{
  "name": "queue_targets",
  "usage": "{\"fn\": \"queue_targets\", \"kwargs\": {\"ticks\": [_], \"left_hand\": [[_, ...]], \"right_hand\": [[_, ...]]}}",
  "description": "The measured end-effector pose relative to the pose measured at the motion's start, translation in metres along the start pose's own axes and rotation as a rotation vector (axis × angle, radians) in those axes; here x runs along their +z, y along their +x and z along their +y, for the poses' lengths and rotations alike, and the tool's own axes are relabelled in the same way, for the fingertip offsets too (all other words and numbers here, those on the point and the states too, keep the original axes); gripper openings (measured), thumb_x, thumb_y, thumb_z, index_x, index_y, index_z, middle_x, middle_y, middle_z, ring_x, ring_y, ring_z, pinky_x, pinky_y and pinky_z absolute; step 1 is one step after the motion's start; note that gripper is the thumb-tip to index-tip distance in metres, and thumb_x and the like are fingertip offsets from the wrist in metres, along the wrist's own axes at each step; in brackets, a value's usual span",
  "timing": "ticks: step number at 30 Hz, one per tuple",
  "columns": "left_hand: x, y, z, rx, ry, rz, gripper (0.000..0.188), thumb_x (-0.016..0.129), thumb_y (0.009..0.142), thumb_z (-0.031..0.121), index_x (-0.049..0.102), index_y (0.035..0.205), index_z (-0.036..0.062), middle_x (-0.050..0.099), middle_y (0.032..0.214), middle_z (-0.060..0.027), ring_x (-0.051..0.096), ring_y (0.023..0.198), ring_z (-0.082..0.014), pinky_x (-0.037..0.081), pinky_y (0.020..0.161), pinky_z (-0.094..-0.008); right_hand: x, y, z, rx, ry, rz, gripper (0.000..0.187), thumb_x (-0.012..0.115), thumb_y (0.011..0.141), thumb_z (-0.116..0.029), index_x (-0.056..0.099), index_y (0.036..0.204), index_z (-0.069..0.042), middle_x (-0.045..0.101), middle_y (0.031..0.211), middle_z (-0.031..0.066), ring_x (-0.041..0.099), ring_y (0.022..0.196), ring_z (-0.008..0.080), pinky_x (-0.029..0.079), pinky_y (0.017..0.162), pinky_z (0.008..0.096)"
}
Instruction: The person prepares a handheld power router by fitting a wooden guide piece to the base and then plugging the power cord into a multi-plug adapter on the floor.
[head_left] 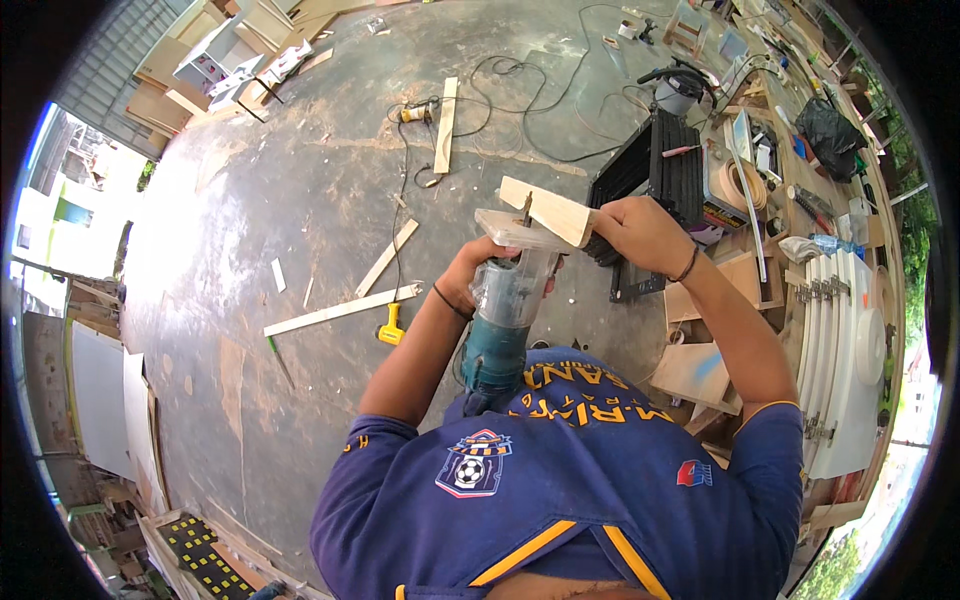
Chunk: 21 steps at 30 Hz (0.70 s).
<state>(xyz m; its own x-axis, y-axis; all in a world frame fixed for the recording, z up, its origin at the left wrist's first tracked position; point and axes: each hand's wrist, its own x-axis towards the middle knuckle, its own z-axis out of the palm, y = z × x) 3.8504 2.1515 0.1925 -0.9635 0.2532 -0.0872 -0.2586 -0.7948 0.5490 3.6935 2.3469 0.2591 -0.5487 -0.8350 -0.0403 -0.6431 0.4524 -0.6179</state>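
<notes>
Gripping teal trim router [497, 340], left hand [470, 272] clenched; right hand [640, 232] grasping pale wood piece [548, 210].

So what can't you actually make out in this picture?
Head view only:
- Left hand: its fingers sit behind the teal trimmer, so the grip is hidden.
- Trimmer bit: covered by its clear base and the wood piece.
- Right hand: its palm side is hidden.
- Bench items at far right: too small, bent by the rim.

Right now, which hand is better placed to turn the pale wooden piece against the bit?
Probably the right hand: it already grips the pale wooden piece at its end. The left hand is wrapped around the teal trim router, steadying it.
</notes>
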Motion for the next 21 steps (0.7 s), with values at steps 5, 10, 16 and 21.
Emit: {"fn": "queue_targets", "kwargs": {"ticks": [5,10,16,21], "left_hand": [[0.012,0.001,0.002,0.115,0.106,0.050,0.073,0.064,0.067,0.035,0.046,0.126,-0.0036,0.058,0.104,-0.0245,0.063,0.078,-0.0329,0.054,0.066,-0.0397],[0.010,0.004,0.008,0.187,0.066,0.000,0.071,0.063,0.068,0.034,0.046,0.125,-0.0040,0.058,0.105,-0.0243,0.063,0.079,-0.0333,0.053,0.067,-0.0401],[0.014,0.012,0.036,0.400,0.079,-0.054,0.070,0.062,0.066,0.037,0.048,0.122,-0.0038,0.059,0.104,-0.0211,0.062,0.079,-0.0317,0.053,0.069,-0.0405],[0.035,0.027,0.029,0.539,-0.128,-0.053,0.071,0.059,0.066,0.043,0.049,0.120,-0.0037,0.058,0.104,-0.0198,0.062,0.079,-0.0311,0.054,0.068,-0.0396]], "right_hand": [[-0.014,0.006,-0.016,0.006,-0.071,0.005,0.048,0.051,0.088,-0.042,0.061,0.069,0.001,0.055,0.060,0.0219,0.056,0.060,0.0401,0.044,0.058,0.0452],[-0.012,0.009,-0.024,-0.056,-0.123,0.189,0.046,0.056,0.089,-0.038,0.055,0.067,0.002,0.050,0.058,0.0208,0.050,0.054,0.0367,0.040,0.052,0.0412],[-0.017,0.003,-0.052,-0.239,-0.011,0.580,0.028,0.063,0.088,-0.031,0.055,0.082,-0.004,0.052,0.062,0.0093,0.053,0.052,0.0228,0.041,0.050,0.0342],[0.020,0.006,-0.047,-0.161,0.670,0.379,0.036,0.055,0.094,-0.037,0.060,0.086,-0.003,0.046,0.061,-0.0006,0.044,0.057,0.0081,0.036,0.052,0.0257]]}}
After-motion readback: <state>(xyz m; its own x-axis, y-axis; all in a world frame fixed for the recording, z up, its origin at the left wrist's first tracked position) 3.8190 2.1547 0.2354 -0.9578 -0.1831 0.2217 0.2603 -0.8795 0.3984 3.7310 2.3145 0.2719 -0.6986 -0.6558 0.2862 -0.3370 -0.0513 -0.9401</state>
